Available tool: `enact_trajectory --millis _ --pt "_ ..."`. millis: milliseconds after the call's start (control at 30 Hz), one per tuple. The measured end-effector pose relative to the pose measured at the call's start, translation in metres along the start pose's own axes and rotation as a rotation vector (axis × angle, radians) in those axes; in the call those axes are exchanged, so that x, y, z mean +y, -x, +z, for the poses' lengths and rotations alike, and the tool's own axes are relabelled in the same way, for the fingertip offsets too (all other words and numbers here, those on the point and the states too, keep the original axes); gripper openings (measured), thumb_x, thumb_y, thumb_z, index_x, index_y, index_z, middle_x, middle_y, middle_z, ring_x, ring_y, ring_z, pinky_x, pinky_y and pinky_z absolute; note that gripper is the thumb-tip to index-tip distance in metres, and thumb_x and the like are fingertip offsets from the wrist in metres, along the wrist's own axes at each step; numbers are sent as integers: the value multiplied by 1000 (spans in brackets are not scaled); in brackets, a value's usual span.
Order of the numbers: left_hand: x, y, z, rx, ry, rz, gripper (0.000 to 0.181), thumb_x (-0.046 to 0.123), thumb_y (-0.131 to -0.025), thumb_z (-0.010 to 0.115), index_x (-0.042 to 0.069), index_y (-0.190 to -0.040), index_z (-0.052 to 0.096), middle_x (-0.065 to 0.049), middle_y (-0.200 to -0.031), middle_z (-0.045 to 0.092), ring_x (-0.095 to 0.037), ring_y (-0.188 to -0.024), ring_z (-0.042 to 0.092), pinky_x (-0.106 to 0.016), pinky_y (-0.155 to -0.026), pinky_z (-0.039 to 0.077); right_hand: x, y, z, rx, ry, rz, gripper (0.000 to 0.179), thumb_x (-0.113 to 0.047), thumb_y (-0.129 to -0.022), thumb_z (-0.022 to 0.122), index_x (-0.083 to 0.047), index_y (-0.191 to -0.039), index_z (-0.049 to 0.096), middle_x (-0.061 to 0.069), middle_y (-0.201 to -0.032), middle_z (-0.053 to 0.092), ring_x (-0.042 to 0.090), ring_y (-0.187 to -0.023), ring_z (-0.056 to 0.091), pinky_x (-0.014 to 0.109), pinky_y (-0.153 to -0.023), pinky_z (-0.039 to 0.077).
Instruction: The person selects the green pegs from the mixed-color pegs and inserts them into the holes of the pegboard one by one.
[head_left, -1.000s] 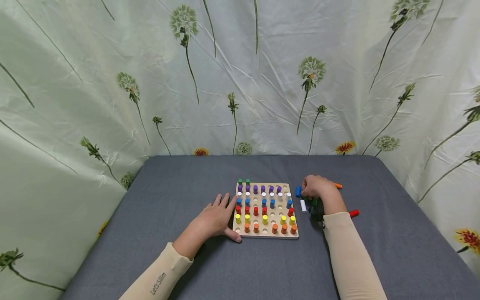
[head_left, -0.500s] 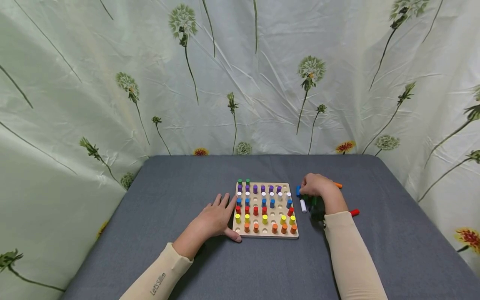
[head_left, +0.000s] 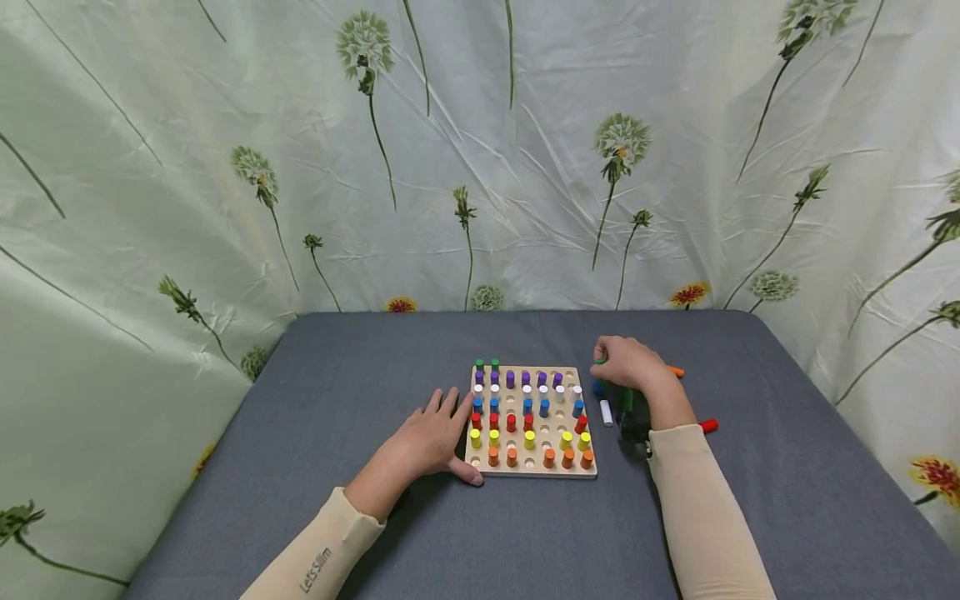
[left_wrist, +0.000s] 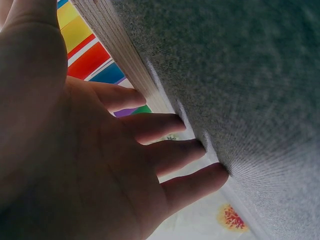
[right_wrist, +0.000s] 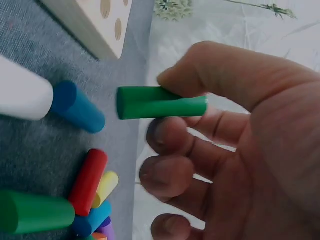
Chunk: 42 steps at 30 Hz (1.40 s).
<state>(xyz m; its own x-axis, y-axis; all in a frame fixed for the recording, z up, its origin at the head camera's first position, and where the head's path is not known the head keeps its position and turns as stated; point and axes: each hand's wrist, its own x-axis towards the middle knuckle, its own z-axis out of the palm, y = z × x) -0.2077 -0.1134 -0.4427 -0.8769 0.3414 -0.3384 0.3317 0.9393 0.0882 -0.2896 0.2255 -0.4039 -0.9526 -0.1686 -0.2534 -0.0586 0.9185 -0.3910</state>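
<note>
My right hand (head_left: 632, 365) pinches a green peg (right_wrist: 145, 104) between thumb and index finger. In the right wrist view the peg is held above the table, its free end pointing left toward the wooden pegboard (head_left: 531, 475). My left hand (head_left: 427, 440) rests beside the board's left edge with straight, spread fingers, the thumb near the front corner. Rows of coloured pegs stand upright in the board: orange, yellow, red, blue, white, purple, and two green ones (head_left: 495, 365) at the back. Some holes between them show no peg.
Loose pegs lie right of the board: a white one (head_left: 607, 412), a blue one (right_wrist: 80, 107), a red one (right_wrist: 89, 182), a yellow one (right_wrist: 105, 189) and another green one (right_wrist: 37, 212). An orange peg (head_left: 676, 371) lies behind my right wrist. A floral curtain (head_left: 480, 167) hangs behind the table.
My right hand has lifted the green peg from among the loose pegs and moved slightly up and left. My left hand has stayed where it was.
</note>
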Motion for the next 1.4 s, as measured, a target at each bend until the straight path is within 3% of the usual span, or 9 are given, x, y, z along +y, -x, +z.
enact_trajectory --millis 567,1400 --pt "1 1 0 -6 6 -19 133 80 -73 80 17 -172 18 -18 -177 23 -41 -164 23 -61 -125 35 -36 6 1 188 -52 -141 13 -21 -98 63 -12 -105 58 4 -82 53 20 -68 48 37 -65 35" --pt "0 1 3 18 -8 -5 133 82 -72 79 17 -172 20 -18 -177 25 -42 -164 25 -61 -124 37 -97 -17 14 161 7 -263 11 -25 -102 66 -15 -104 60 2 -83 60 19 -66 50 35 -63 37"
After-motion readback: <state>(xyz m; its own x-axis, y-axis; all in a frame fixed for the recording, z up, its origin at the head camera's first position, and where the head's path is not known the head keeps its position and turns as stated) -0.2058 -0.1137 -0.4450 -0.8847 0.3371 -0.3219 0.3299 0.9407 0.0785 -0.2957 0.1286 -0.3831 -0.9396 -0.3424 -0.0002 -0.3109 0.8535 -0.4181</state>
